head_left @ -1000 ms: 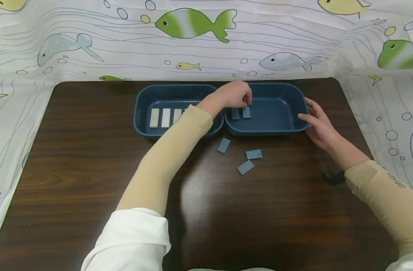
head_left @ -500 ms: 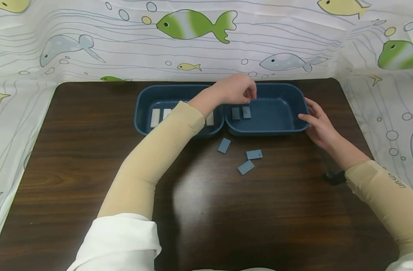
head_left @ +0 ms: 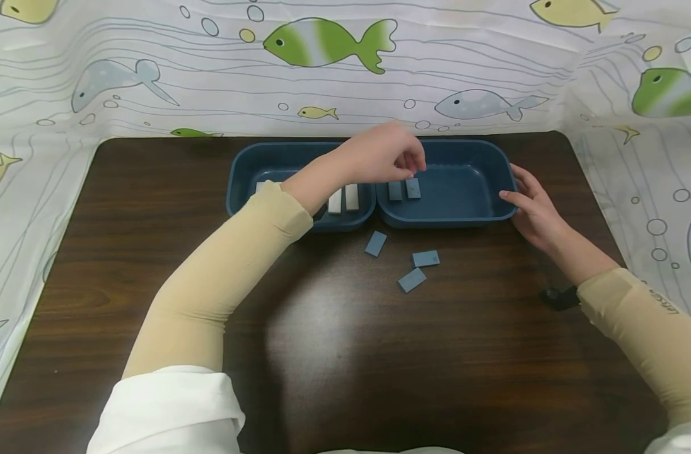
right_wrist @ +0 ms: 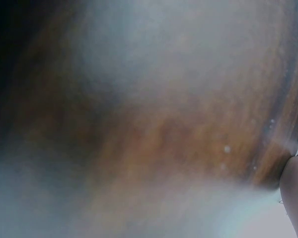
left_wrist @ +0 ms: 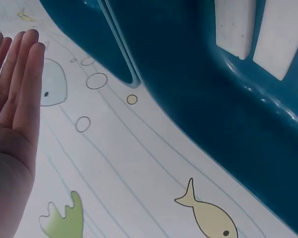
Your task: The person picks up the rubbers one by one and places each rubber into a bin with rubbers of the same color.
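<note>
My left hand [head_left: 382, 151] hovers over the left part of the right-hand blue bin [head_left: 461, 189], holding nothing. In the left wrist view its fingers [left_wrist: 30, 74] extend fairly straight. Just below that hand, two blue-grey blocks [head_left: 413, 188] lie side by side in the bin. My right hand [head_left: 535, 211] grips this bin's right end, thumb over the rim and fingers along the outer wall. Several white blocks [head_left: 352, 197] lie in a row in the left blue bin [head_left: 246, 161], partly hidden by the left forearm. The right wrist view is mostly blurred.
Three blue-grey blocks lie loose on the dark wooden table [head_left: 436, 353] in front of the bins: one [head_left: 376, 243] by itself, two [head_left: 412, 280] close together. A fish-print cloth [head_left: 232, 82] stands behind the bins. A small black object [head_left: 558, 299] is by the right wrist.
My left fingers have come up off the second blue-grey block in the right bin. The left forearm has swung left, uncovering white blocks on the row's right side. The right hand stays put.
</note>
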Motion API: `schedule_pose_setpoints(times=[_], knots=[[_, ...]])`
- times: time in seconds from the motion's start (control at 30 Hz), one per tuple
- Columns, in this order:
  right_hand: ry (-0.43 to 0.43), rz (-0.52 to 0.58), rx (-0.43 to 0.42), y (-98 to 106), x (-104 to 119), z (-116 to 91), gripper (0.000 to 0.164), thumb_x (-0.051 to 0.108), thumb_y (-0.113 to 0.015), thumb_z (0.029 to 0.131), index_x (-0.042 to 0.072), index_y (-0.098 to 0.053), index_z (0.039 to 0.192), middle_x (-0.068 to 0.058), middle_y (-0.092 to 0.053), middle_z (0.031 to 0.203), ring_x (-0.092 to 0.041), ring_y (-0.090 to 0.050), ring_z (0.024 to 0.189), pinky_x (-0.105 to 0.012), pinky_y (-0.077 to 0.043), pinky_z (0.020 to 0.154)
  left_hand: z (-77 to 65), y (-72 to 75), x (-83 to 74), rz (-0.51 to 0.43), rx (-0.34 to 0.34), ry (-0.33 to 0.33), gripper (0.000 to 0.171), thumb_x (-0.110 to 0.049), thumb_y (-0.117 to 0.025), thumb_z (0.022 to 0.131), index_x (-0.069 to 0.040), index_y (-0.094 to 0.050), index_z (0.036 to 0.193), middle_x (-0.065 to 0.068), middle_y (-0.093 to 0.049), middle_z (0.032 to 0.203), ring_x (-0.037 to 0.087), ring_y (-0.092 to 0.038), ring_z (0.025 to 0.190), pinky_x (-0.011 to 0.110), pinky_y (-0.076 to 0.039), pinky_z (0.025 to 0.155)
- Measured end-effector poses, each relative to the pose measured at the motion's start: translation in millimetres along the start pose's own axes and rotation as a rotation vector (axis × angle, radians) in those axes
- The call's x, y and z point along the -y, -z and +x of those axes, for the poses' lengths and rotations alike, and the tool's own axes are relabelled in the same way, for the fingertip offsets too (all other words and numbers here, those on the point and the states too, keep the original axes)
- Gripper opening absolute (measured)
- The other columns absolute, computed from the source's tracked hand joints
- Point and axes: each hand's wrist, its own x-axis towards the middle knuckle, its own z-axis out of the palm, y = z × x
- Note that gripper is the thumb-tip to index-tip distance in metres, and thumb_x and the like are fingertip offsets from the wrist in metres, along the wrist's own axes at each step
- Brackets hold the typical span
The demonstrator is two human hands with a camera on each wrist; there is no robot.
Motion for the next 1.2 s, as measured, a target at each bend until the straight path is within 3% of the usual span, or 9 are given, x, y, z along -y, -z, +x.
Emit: schedule_pose_setpoints(times=[0.4,0.67,0.9,1.2], knots=[[0.011,0.018,0.007,0,-1,2,0.053,-0.003,-0.053,0.107,0.02,-0.04,0.153,0.002,-0.046,0.143,-0.008,-0.059,0.119,-0.016,-0.056,0.089,-36.0,-13.9,-3.0,0.008,-0.081,0.049,0.02,-0.011,-0.07,0.103,-0.008,-0.077,0.121,0.006,-0.078,0.12,0.017,-0.073,0.106,0.032,-0.058,0.099],[0.01,0.034,0.007,1,-2,2,0.053,-0.003,-0.053,0.106,0.02,-0.041,0.152,0.002,-0.046,0.143,-0.008,-0.061,0.116,-0.016,-0.057,0.088,-56.9,-30.5,-2.9,-0.001,-0.131,0.042,0.019,-0.011,-0.072,0.101,-0.008,-0.078,0.119,0.006,-0.079,0.117,0.018,-0.074,0.103,0.03,-0.06,0.096],[0.003,0.008,-0.001,1,-1,2,0.054,-0.002,-0.054,0.107,0.021,-0.039,0.154,0.004,-0.045,0.143,-0.008,-0.058,0.118,-0.016,-0.056,0.089,-74.7,-48.2,-0.5,-0.002,-0.208,0.023,0.019,-0.009,-0.074,0.1,-0.007,-0.078,0.118,0.007,-0.08,0.115,0.018,-0.075,0.101,0.03,-0.061,0.095],[-0.001,-0.008,-0.005,2,-2,2,0.054,0.0,-0.054,0.107,0.022,-0.04,0.154,0.005,-0.046,0.143,-0.008,-0.057,0.119,-0.015,-0.055,0.09,-93.8,-71.2,-0.9,-0.072,-0.329,0.028,0.023,-0.009,-0.078,0.097,-0.005,-0.078,0.119,0.008,-0.081,0.113,0.019,-0.076,0.1,0.033,-0.062,0.094]])
